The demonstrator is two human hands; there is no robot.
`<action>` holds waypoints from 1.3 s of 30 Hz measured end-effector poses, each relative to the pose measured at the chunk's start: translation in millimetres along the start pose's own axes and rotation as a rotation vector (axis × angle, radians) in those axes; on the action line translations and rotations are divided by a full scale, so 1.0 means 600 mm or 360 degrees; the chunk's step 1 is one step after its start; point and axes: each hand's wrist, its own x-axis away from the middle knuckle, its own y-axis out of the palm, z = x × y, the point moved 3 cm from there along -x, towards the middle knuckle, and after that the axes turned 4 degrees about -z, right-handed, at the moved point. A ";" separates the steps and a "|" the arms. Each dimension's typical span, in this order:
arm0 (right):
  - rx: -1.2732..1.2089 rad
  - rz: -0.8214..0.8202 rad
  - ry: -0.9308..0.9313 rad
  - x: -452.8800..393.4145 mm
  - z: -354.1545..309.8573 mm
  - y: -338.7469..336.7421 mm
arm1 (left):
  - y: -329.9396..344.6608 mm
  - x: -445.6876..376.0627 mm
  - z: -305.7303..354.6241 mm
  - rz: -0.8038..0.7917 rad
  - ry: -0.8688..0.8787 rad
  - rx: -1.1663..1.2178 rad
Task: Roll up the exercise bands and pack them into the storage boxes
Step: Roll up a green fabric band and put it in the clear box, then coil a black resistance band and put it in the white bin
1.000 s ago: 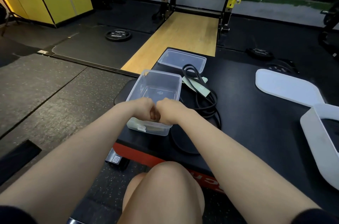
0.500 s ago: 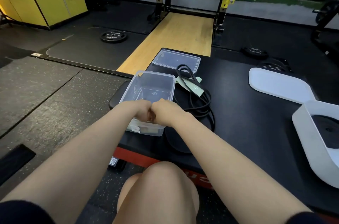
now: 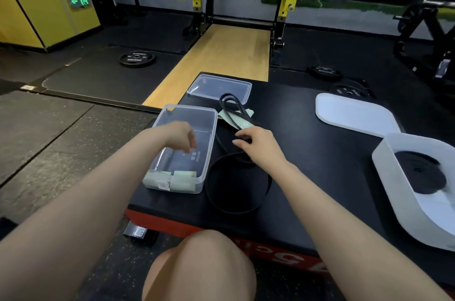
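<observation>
Bands (image 3: 234,113) of soft, floppy rubber lie tangled on the black platform (image 3: 307,177) beside the clear box (image 3: 182,150), best gathered at a loop end, where the right hand (image 3: 258,145) pinches a black strand while the left hand (image 3: 179,135) hangs loosely curled, empty, over the box.

A clear plastic box (image 3: 183,150) holds pale green rolled bands (image 3: 171,178) on a black platform (image 3: 307,153) with a red edge bearing white letters; black bands (image 3: 236,175) and a pale green band (image 3: 234,119) lie beside it; white tub (image 3: 394,192), white lid (image 3: 354,114), yellow wall (image 3: 37,0)
</observation>
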 end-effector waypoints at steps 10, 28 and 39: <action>-0.0185 0.0144 0.0311 -0.105 0.055 -0.026 | -0.031 -0.107 0.096 0.0442 0.0113 0.0921; 0.0060 0.0129 0.0471 -0.255 0.107 0.029 | -0.031 -0.285 0.139 0.0413 -0.0172 0.1575; -0.0454 0.0201 0.0307 -0.211 0.087 -0.004 | -0.018 -0.253 0.153 0.0472 -0.0032 0.2036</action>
